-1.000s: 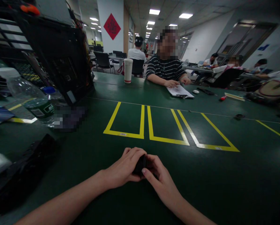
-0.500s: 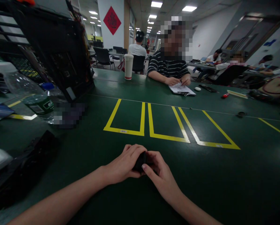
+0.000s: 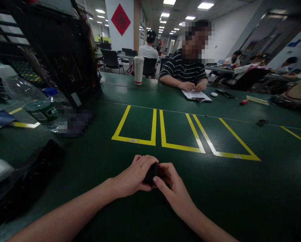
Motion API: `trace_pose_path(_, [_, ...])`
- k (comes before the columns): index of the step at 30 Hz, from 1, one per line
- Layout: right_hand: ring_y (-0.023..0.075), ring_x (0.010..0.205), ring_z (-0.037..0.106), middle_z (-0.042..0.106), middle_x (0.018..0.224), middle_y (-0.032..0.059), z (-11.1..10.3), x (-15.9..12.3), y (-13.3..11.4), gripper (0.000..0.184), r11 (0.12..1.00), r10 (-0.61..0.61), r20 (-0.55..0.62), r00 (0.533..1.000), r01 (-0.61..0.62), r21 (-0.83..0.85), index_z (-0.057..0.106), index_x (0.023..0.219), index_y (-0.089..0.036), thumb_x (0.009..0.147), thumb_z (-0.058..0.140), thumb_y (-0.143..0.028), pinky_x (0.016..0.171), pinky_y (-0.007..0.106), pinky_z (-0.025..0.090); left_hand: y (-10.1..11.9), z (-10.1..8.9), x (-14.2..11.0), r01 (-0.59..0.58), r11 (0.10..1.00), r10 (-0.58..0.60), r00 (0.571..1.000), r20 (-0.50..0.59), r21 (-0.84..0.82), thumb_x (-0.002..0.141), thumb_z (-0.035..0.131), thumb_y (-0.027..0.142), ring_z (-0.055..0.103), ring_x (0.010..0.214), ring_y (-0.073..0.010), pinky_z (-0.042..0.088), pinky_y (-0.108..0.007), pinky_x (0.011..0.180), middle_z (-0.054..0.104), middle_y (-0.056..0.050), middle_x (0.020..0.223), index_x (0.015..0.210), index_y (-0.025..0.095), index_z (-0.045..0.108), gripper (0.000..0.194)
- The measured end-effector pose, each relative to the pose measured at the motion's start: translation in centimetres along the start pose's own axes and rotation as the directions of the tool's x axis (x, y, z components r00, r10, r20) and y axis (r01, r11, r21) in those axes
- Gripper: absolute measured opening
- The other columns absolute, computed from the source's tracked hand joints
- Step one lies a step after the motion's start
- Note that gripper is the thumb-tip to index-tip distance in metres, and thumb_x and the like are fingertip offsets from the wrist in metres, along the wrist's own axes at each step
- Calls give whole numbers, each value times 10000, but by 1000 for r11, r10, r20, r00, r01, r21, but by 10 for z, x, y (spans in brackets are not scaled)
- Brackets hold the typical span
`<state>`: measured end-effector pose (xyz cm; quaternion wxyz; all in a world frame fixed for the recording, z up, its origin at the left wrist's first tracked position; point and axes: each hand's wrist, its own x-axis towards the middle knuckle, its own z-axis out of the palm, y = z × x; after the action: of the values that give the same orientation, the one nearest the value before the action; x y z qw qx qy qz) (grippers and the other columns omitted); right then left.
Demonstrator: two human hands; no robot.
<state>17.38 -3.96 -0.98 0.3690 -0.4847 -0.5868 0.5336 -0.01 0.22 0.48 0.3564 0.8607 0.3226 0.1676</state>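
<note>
Both of my hands rest on the dark green table point(image 3: 241, 195) near its front edge. My left hand point(image 3: 134, 176) has its fingers curled round a small black object point(image 3: 152, 172). My right hand point(image 3: 173, 188) meets it from the right, thumb and fingers pressed on the same black object. Most of the object is hidden between the two hands, and I cannot make out what it is. Just beyond my hands lie three boxes marked in yellow tape point(image 3: 163, 129), with nothing inside them.
At the left stand a black open computer case point(image 3: 62, 57), a plastic water bottle point(image 3: 32, 101) and a flat black part point(image 3: 27, 181). Across the table a person in a striped shirt point(image 3: 184, 70) handles a clipboard point(image 3: 197, 95). A white cup point(image 3: 138, 70) stands beyond.
My hands have stayed together on the black object, with only slight finger shifts. The view has tilted a little, and the person opposite has moved both hands onto the clipboard.
</note>
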Motion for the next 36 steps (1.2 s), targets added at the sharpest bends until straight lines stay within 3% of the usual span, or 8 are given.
trace_pose_path(8, [182,897,549,519,978,41,0,-1,5,188,990,-127,-15,992,126,-69,496,1009,-220,825,515,-253,759,320,497,2,-3,1,-20,1000,20,1000,15,-8,701,664,121,437,1044,-239,329,-372,878,448,-53,1182,1198,247,330,612])
trace_pose_path(17, [195,928,553,540,1006,56,-2,-1,0,212,999,1,15,1000,0,-54,463,1053,-214,853,479,-283,785,350,494,-2,0,2,11,999,-10,1000,8,-37,696,671,125,434,1025,-231,338,-359,855,459,-37,1157,1171,245,370,575])
trace_pose_path(21, [187,927,535,497,1027,52,-1,-3,5,213,987,-110,14,994,111,-117,465,1048,-228,839,496,-257,774,335,493,-1,-2,1,37,998,-35,998,43,-48,695,671,127,411,1048,-250,350,-367,851,428,-50,1204,1207,248,347,619])
trace_pose_path(25, [187,946,527,451,1077,49,0,-2,12,184,979,-183,-43,982,178,-100,474,1010,-243,828,502,-247,762,328,495,-3,0,2,-3,999,3,1000,11,-32,672,686,104,417,1039,-243,331,-379,878,443,-47,1187,1194,244,354,635])
trace_pose_path(31, [188,910,543,524,989,44,0,0,4,213,996,-29,-10,1000,28,-80,456,1043,-226,835,499,-251,768,338,489,3,-6,2,79,993,-74,995,59,-86,716,652,140,408,1048,-253,368,-383,851,435,-42,1201,1183,254,379,553])
trace_pose_path(36, [173,854,535,511,966,38,2,-2,1,171,984,-105,11,994,106,-144,478,1017,-222,849,475,-257,722,308,486,7,-9,1,98,988,-90,993,71,-115,692,660,115,401,1056,-259,365,-401,857,426,-40,1211,1192,260,367,598])
